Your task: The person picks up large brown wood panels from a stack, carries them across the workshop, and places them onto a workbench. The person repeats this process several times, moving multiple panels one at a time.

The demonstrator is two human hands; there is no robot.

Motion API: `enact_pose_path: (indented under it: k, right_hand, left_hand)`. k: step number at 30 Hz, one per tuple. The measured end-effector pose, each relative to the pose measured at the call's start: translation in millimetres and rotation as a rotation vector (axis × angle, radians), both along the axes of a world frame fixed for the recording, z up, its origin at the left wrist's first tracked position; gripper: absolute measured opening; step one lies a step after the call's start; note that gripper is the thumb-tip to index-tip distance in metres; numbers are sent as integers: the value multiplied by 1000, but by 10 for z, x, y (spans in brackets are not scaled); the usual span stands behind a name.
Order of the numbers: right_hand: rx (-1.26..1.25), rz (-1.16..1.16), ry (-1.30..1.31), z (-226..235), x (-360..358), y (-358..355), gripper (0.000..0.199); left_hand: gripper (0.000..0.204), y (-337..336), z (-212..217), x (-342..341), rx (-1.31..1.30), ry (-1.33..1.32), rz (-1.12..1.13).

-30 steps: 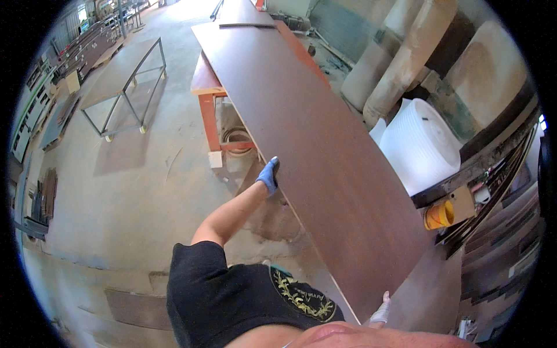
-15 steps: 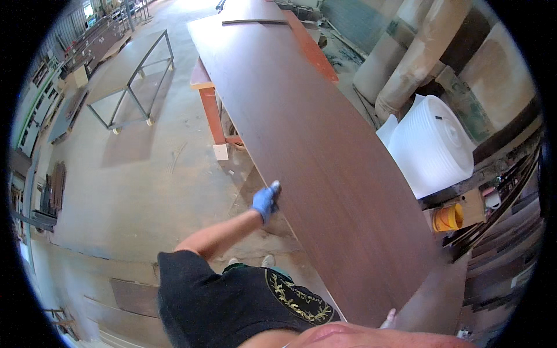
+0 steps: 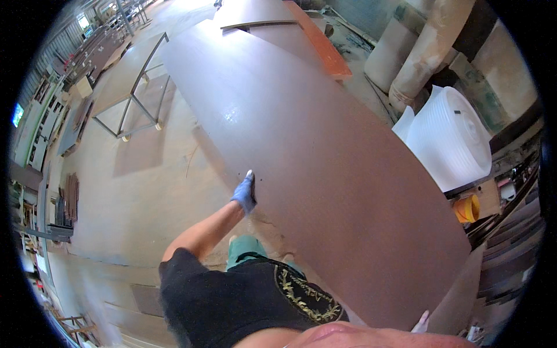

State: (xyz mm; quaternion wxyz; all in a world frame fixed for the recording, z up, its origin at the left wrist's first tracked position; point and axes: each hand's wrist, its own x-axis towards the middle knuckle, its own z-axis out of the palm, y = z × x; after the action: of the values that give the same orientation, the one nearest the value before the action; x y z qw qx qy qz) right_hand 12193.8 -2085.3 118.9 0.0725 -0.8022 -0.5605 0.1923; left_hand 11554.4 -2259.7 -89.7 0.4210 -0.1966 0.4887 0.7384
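**At the left edge of the brown panel [image 3: 325, 174], my left hand [image 3: 246, 194] has hold**

My left hand, in a blue glove, grips that edge with the thumb on top. At the panel's near end, only the fingertips of my right hand [image 3: 422, 322] show, so I can't tell whether it's grasping. The panel slants from far left to near right, hiding the near left part of the orange bench [image 3: 322, 43]; I can't tell whether they touch. Another brown board [image 3: 258, 13] shows toward the bench's far edge. Beyond my panel's right edge are a white foam roll [image 3: 449, 136] and, nearer me, a yellow bucket [image 3: 466, 207].
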Motion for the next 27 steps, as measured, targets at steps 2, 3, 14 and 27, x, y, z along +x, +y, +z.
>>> enact_pose_path:
  k: [2, 3, 14, 27]
  right_hand:
    - [92, 37, -57, -241, -135, 183, 69]
    - [154, 57, -79, -353, -246, 333, 67]
    - [158, 115, 162, -795, -1463, 28, 69]
    - [-182, 103, 986, -719, -3692, -1204, 70]
  left_hand:
    - [51, -141, -249, -281, -3, 57, 86]
    - [55, -166, -379, -476, 10, 90, 134]
    - [56, -1348, -409, -1955, -4, -58, 205]
    - [48, -3036, -104, -3805, -235, 126, 87]
